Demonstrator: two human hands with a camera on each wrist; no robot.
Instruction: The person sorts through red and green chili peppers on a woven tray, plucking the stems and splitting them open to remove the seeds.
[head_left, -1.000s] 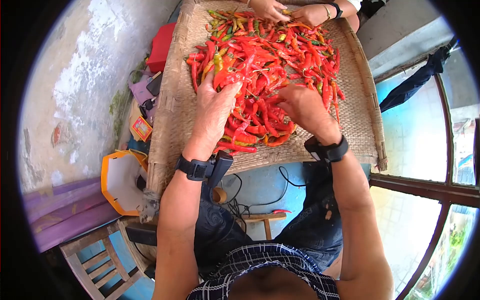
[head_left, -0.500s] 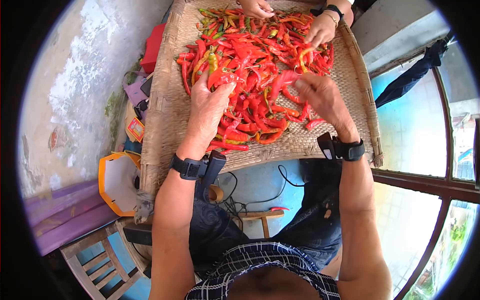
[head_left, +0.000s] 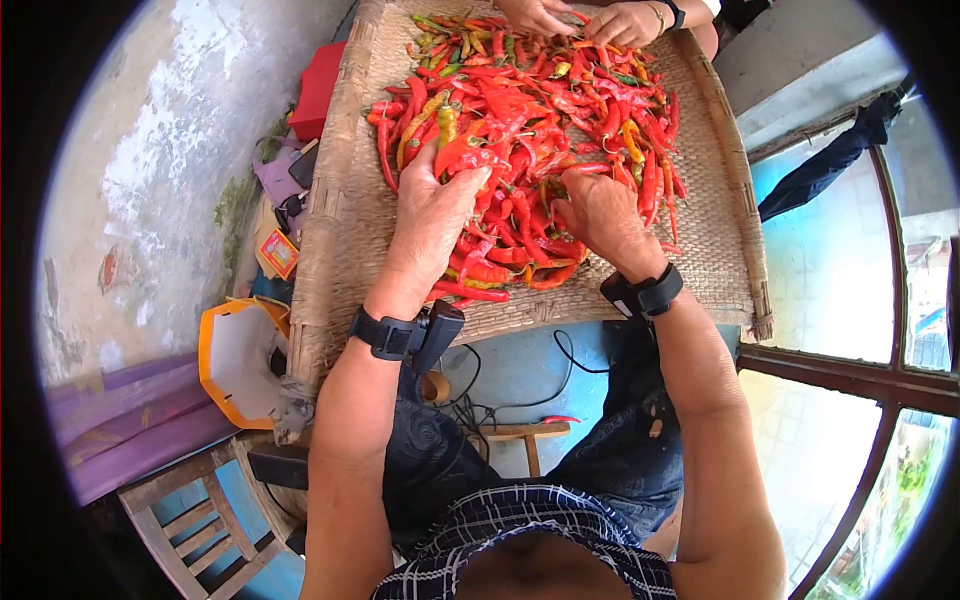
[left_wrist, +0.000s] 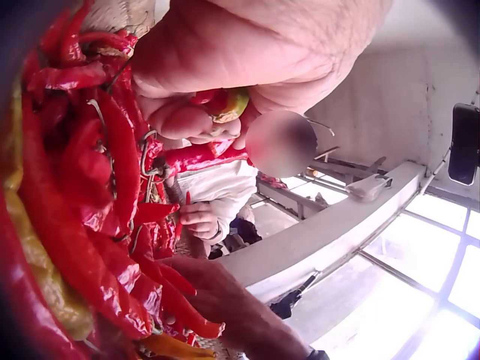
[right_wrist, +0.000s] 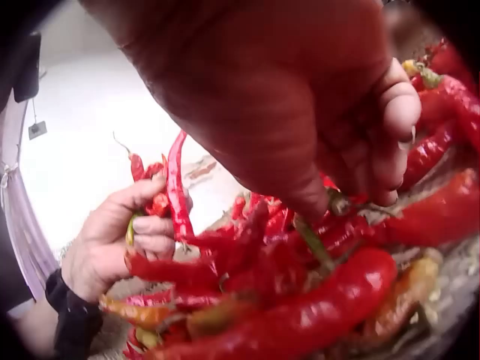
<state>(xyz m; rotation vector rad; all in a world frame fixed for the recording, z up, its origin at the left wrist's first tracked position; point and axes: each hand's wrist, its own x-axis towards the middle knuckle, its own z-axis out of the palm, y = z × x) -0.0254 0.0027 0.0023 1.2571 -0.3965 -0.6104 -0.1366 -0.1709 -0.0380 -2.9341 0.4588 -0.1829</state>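
Observation:
A heap of red chilies (head_left: pixel 540 130), with a few green and yellow ones, covers a woven tray (head_left: pixel 345 230). My left hand (head_left: pixel 440 195) grips a bunch of chilies (left_wrist: pixel 206 112) at the heap's near left, with the fingers curled round them. The same hand (right_wrist: pixel 124 240) shows in the right wrist view with red chilies (right_wrist: pixel 176 195) sticking up from it. My right hand (head_left: pixel 590 210) is down in the heap beside it. Its fingertips (right_wrist: pixel 394 112) pinch the green stem (right_wrist: pixel 319 240) of a chili lying in the pile.
Another person's hands (head_left: pixel 580 18) pick at the chilies on the tray's far edge. A red box (head_left: pixel 318 90) and an orange-rimmed container (head_left: pixel 240 360) stand to the left. Cables (head_left: pixel 490 400) and a small wooden stool (head_left: pixel 530 440) are below the tray. A window frame (head_left: pixel 850 375) runs along the right.
My right hand had swung out to the right with a chili and has come back into the heap next to my left hand. The left hand has kept its bunch.

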